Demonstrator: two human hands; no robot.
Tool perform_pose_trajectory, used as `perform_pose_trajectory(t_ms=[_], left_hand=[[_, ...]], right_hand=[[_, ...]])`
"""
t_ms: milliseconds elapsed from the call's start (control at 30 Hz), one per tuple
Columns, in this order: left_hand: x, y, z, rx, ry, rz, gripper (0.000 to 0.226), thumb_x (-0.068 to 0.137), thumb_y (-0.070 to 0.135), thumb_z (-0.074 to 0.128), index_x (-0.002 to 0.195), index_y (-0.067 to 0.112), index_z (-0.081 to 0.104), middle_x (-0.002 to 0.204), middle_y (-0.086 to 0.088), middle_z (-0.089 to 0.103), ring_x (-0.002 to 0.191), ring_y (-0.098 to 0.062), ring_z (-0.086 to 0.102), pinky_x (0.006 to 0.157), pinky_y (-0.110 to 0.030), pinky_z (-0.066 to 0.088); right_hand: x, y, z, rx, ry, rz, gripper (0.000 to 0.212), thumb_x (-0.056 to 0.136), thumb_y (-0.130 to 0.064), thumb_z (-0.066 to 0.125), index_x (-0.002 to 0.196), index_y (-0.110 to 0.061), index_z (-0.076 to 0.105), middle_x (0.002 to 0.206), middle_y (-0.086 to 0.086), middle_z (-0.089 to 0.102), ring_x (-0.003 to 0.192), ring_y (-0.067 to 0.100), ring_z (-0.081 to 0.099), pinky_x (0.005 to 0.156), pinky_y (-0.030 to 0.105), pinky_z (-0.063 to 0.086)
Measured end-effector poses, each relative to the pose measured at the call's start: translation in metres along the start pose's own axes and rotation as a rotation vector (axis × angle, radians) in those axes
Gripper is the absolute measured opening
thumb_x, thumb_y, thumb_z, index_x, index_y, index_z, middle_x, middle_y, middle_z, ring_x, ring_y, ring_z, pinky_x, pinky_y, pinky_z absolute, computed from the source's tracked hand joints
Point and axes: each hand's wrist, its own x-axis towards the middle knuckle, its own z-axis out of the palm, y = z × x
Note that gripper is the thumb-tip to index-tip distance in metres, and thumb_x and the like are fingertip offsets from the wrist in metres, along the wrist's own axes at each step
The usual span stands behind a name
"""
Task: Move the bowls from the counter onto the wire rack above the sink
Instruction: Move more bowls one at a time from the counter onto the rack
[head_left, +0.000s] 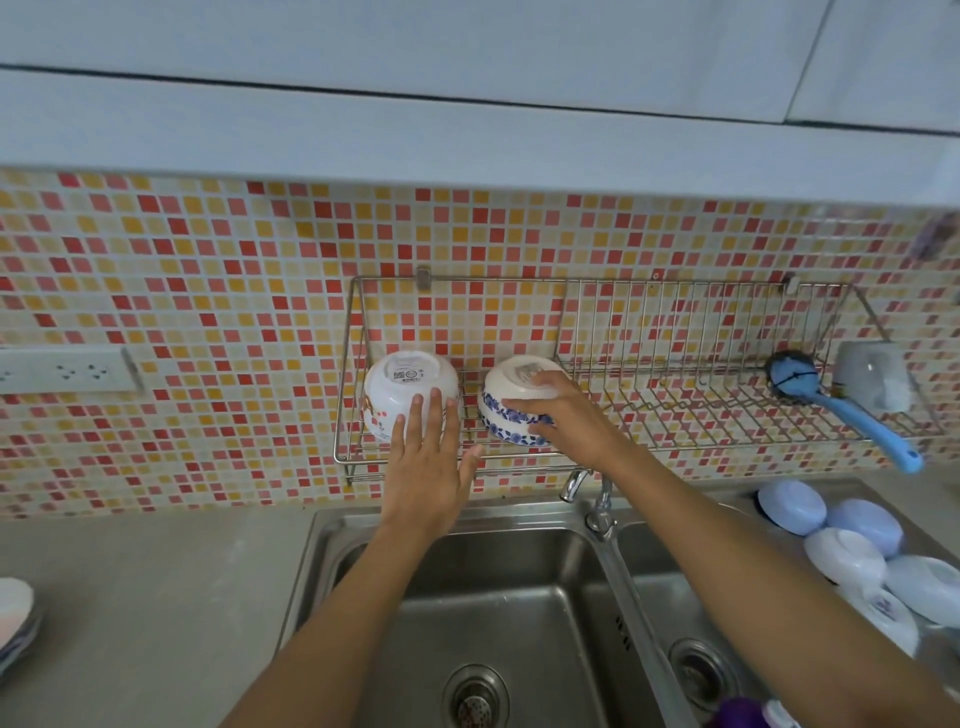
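Note:
A wire rack (675, 364) hangs on the mosaic wall above the sink. Two bowls stand upside down at its left end. The white bowl with an orange pattern (402, 384) is on the left; my left hand (428, 467) lies flat against its front with fingers spread. To its right is a white bowl with a blue flower band (506, 402), and my right hand (558, 410) grips it from the right side and top. Several pale blue and white bowls (841, 540) lie upside down at the right of the sink.
A blue dish brush (831, 400) and an upturned grey cup (875, 382) sit at the rack's right end. The faucet (597, 499) stands below the rack between two steel basins (498, 597). A stack of dishes (15, 618) is on the left counter. A power strip (67, 370) is on the wall.

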Motion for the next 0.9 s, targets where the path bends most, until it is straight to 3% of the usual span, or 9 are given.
perform_pose_trajectory(t_ms=[133,233,333,433,533,633,767,833,900], left_hand=[[0.003,0.002,-0.005,-0.020,-0.068,-0.012,0.072,0.088,0.057,-0.009,0.148,0.018,-0.012,0.156,-0.003,-0.021,0.140,-0.021,-0.027,0.110,-0.038,-0.022],[0.018,0.014,-0.016,-0.255,-0.151,0.063,0.058,0.101,0.038,0.020,0.150,0.017,-0.003,0.159,-0.004,-0.007,0.145,-0.020,-0.013,0.112,-0.030,-0.009],[0.041,0.033,-0.025,-0.488,-0.270,0.085,0.059,0.100,0.029,0.029,0.151,0.019,0.000,0.160,-0.003,0.004,0.146,-0.022,0.011,0.119,-0.035,0.012],[0.057,0.042,-0.029,-0.499,-0.350,0.071,0.057,0.100,0.027,0.028,0.151,0.018,0.004,0.158,-0.008,0.014,0.131,-0.029,0.041,0.108,-0.042,0.037],[0.064,0.040,-0.025,-0.422,-0.344,0.073,0.056,0.100,0.028,0.026,0.150,0.016,0.005,0.159,-0.008,0.010,0.140,-0.029,0.027,0.112,-0.043,0.031],[0.065,0.030,-0.023,-0.433,-0.296,0.072,0.055,0.099,0.030,0.029,0.150,0.015,0.013,0.158,-0.007,0.016,0.139,-0.027,0.030,0.113,-0.043,0.031],[0.063,0.007,-0.025,-0.155,-0.037,0.048,0.055,0.097,0.032,0.035,0.147,0.016,0.020,0.157,-0.011,0.018,0.144,-0.034,0.014,0.117,-0.049,0.017],[0.060,-0.006,-0.027,-0.069,-0.029,-0.045,0.056,0.098,0.036,0.034,0.148,0.017,0.018,0.158,-0.013,0.011,0.144,-0.039,0.005,0.117,-0.052,0.010],[0.058,-0.018,-0.025,-0.034,-0.062,-0.114,0.057,0.098,0.040,0.034,0.148,0.020,0.015,0.159,-0.012,0.007,0.144,-0.040,0.002,0.116,-0.054,0.009]], right_hand=[[-0.013,-0.006,0.005,0.176,0.294,0.183,0.056,0.095,-0.020,0.058,0.148,-0.025,0.040,0.151,0.008,0.033,0.138,0.026,0.036,0.113,0.039,0.035],[-0.013,-0.014,0.011,0.181,0.443,0.287,0.057,0.094,-0.011,0.053,0.148,-0.023,0.038,0.145,0.009,0.047,0.127,0.027,0.051,0.099,0.041,0.049],[-0.008,-0.014,0.007,0.230,0.387,0.330,0.055,0.090,-0.004,0.048,0.144,-0.018,0.043,0.133,0.011,0.059,0.110,0.029,0.062,0.088,0.035,0.054],[-0.008,-0.012,0.006,0.199,0.270,0.360,0.059,0.089,-0.003,0.048,0.146,-0.013,0.038,0.135,0.014,0.057,0.110,0.033,0.060,0.088,0.039,0.052],[-0.010,-0.006,0.009,0.125,0.191,0.312,0.069,0.089,-0.004,0.049,0.152,-0.015,0.026,0.139,0.012,0.054,0.113,0.033,0.059,0.090,0.043,0.053],[-0.007,-0.002,0.012,0.109,0.184,0.292,0.071,0.088,-0.006,0.050,0.153,-0.018,0.024,0.144,0.008,0.051,0.110,0.031,0.061,0.086,0.041,0.054],[-0.004,-0.004,0.018,0.062,0.191,0.279,0.074,0.089,-0.036,0.054,0.152,-0.029,0.014,0.157,0.007,0.033,0.130,0.032,0.049,0.093,0.048,0.054],[-0.002,-0.005,0.018,0.068,0.164,0.300,0.080,0.087,-0.056,0.053,0.151,-0.030,0.013,0.158,0.007,0.028,0.135,0.032,0.044,0.097,0.051,0.050],[0.000,-0.006,0.018,0.082,0.142,0.320,0.084,0.084,-0.063,0.053,0.151,-0.029,0.014,0.154,0.006,0.034,0.131,0.032,0.048,0.095,0.050,0.050]])
